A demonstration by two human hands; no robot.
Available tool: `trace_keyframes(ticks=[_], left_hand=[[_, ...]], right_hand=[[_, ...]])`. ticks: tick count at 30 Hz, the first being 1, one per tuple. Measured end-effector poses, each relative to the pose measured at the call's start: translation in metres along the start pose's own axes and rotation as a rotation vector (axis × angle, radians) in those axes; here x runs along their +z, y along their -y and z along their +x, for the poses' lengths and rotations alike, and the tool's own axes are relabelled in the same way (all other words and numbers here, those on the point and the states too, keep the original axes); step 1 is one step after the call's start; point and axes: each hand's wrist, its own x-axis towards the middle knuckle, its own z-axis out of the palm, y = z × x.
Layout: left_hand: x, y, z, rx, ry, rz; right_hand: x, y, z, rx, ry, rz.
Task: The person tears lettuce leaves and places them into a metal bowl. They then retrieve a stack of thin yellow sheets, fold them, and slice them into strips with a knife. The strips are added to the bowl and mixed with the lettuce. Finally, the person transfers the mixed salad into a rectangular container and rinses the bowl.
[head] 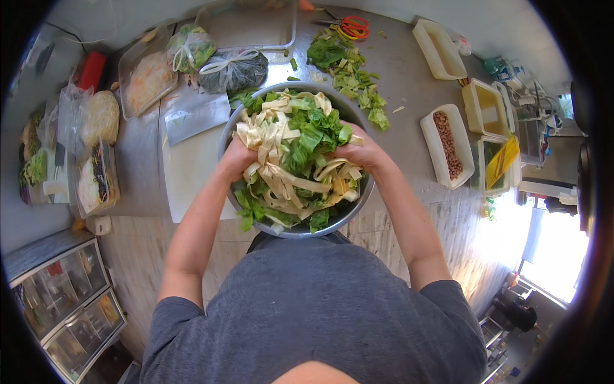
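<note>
A large metal bowl (307, 234) is right in front of my body, filled with mixed food. Flat pale strips, apparently tofu skin (273, 129), tangle with chopped leafy greens (312, 134). My left hand (237, 157) reaches inside the left rim, its fingers sunk under the strips and hidden. From the right side, my right hand (360, 150) grips a bunch of greens and strips. Part of the mix is heaped above the rim, and some leaves hang over the front left edge. Left of the bowl, a cleaver blade (197, 119) lies across a white cutting board (192, 185).
Cut greens (343, 69) and red-handled scissors (354, 28) lie behind the bowl. At right, a white container (427, 144) holds peanuts or beans. Tied plastic bags (235, 72) and a tray of shredded food (148, 81) sit back left. Glass-doored cabinets (72, 297) stand low at left.
</note>
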Motion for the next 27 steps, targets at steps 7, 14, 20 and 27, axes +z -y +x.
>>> trace_keyframes(ticks=[7,14,20,27], left_hand=[[0.024,-0.058,-0.017,0.236,0.055,0.274],[0.024,-0.059,-0.032,0.244,0.306,1.356],[0.010,-0.026,-0.072,-0.483,0.003,0.326],[0.021,0.053,-0.042,-0.686,-0.129,-0.542]], right_hand=[[0.027,0.065,-0.028,-0.157,-0.133,-0.032],[0.019,0.044,-0.033,-0.165,-0.080,-0.646],[0.017,0.011,-0.074,0.400,-0.054,0.251],[0.053,-0.096,-0.035,0.636,-0.473,1.058]])
